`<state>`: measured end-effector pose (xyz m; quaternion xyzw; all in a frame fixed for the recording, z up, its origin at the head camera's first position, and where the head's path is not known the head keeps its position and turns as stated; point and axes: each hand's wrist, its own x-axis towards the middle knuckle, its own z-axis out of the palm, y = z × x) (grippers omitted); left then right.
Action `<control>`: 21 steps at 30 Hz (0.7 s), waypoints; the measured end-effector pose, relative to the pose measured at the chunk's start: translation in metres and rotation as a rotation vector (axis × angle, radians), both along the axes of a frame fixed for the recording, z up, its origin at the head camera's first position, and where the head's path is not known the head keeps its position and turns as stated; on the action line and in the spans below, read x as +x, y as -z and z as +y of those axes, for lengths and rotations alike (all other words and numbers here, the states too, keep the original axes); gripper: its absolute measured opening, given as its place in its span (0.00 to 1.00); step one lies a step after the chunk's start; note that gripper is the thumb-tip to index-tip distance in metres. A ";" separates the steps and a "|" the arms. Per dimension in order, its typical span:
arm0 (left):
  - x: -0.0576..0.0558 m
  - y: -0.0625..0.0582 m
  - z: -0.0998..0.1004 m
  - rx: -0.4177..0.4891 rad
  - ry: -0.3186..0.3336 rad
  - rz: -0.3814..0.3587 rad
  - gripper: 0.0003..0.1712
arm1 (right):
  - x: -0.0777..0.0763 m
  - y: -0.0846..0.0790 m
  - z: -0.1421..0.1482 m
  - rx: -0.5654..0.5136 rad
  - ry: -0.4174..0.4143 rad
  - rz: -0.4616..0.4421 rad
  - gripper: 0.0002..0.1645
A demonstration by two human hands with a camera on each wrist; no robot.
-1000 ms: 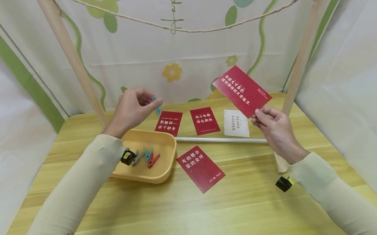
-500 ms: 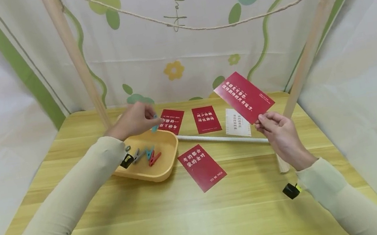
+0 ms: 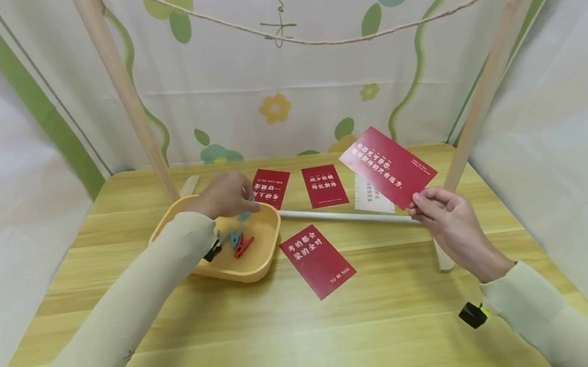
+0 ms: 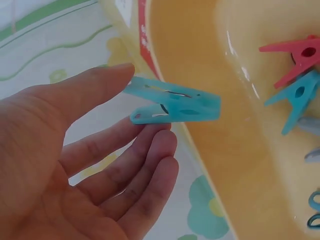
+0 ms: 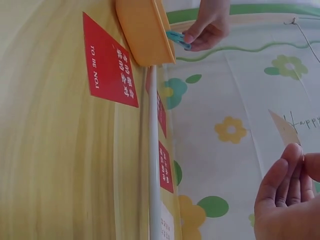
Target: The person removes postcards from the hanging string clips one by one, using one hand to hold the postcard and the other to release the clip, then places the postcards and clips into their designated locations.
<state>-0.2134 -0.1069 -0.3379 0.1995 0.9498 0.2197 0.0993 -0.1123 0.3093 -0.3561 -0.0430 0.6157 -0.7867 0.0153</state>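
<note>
Over the yellow tray [image 3: 258, 271], my left hand [image 3: 224, 195] pinches a light-blue clothespin [image 4: 175, 102] between thumb and fingers, its nose pointing away from the palm. Inside the tray lie a red clothespin [image 3: 243, 245], a teal clothespin [image 4: 300, 95] and grey ones [image 4: 312, 125]. On the right, my right hand [image 3: 451, 226] grips a red card [image 3: 388, 163] with white lettering by its lower corner, raised above the table. That card partly covers a white card [image 3: 370, 197] behind it.
Two wooden posts [image 3: 494, 74] carry a sagging twine [image 3: 330, 42] across the back. A white rod [image 3: 344, 216] lies along the table between them. Red cards [image 3: 325, 186] lie behind it, and another red card [image 3: 318, 262] lies in front.
My left hand has come down to the tray with the light-blue clothespin. My right hand has lowered slightly with the red card, now covering more of the white one.
</note>
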 end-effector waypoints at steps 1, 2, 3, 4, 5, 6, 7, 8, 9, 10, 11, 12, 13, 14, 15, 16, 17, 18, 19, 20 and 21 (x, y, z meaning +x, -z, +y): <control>-0.002 0.002 0.002 -0.008 0.004 -0.010 0.13 | 0.002 0.001 0.001 0.002 -0.005 0.004 0.03; -0.002 0.004 0.004 -0.017 0.006 -0.024 0.13 | 0.003 0.001 0.002 0.003 -0.010 0.007 0.03; -0.003 0.005 0.006 -0.025 0.006 -0.034 0.13 | 0.005 0.001 0.002 0.002 -0.013 0.010 0.03; -0.003 0.006 0.007 -0.028 0.003 -0.046 0.13 | 0.006 0.002 0.003 0.006 -0.015 0.014 0.03; -0.003 0.007 0.009 -0.034 -0.002 -0.058 0.12 | 0.008 0.002 0.003 0.008 -0.017 0.015 0.03; -0.003 0.008 0.010 -0.043 -0.005 -0.068 0.11 | 0.009 0.003 0.004 0.013 -0.018 0.016 0.03; -0.003 0.009 0.012 -0.054 -0.011 -0.075 0.10 | 0.011 0.003 0.004 0.016 -0.019 0.016 0.03; -0.003 0.010 0.013 -0.066 -0.016 -0.078 0.09 | 0.012 0.003 0.005 0.022 -0.019 0.016 0.04; -0.003 0.011 0.014 -0.075 -0.023 -0.081 0.09 | 0.014 0.004 0.005 0.028 -0.019 0.016 0.04; -0.003 0.013 0.015 -0.083 -0.030 -0.091 0.08 | 0.015 0.004 0.006 0.035 -0.019 0.015 0.04; -0.003 0.014 0.017 -0.093 -0.034 -0.097 0.09 | 0.017 0.005 0.007 0.042 -0.019 0.014 0.04; -0.004 0.015 0.018 -0.100 -0.037 -0.102 0.11 | 0.018 0.005 0.008 0.047 -0.020 0.011 0.04; -0.004 0.016 0.020 -0.107 -0.039 -0.107 0.15 | 0.020 0.006 0.009 0.055 -0.021 0.008 0.04; -0.005 0.017 0.021 -0.115 -0.037 -0.109 0.18 | 0.021 0.006 0.011 0.063 -0.023 0.002 0.04; -0.005 0.017 0.023 -0.118 -0.038 -0.114 0.22 | 0.023 0.007 0.012 0.072 -0.024 -0.006 0.04; -0.005 0.018 0.024 -0.123 -0.037 -0.118 0.26 | 0.024 0.008 0.014 0.085 -0.027 -0.015 0.04; -0.005 0.019 0.026 -0.130 -0.040 -0.116 0.28 | 0.025 0.009 0.016 0.100 -0.030 -0.024 0.04; -0.005 0.019 0.026 -0.139 -0.044 -0.112 0.28 | 0.027 0.010 0.018 0.113 -0.034 -0.033 0.04; -0.005 0.020 0.027 -0.149 -0.048 -0.108 0.27 | 0.028 0.011 0.019 0.124 -0.036 -0.044 0.04; -0.003 0.020 0.028 -0.157 -0.055 -0.102 0.24 | 0.029 0.012 0.021 0.131 -0.037 -0.053 0.03; -0.002 0.021 0.028 -0.163 -0.066 -0.098 0.21 | 0.030 0.012 0.022 0.143 -0.037 -0.062 0.03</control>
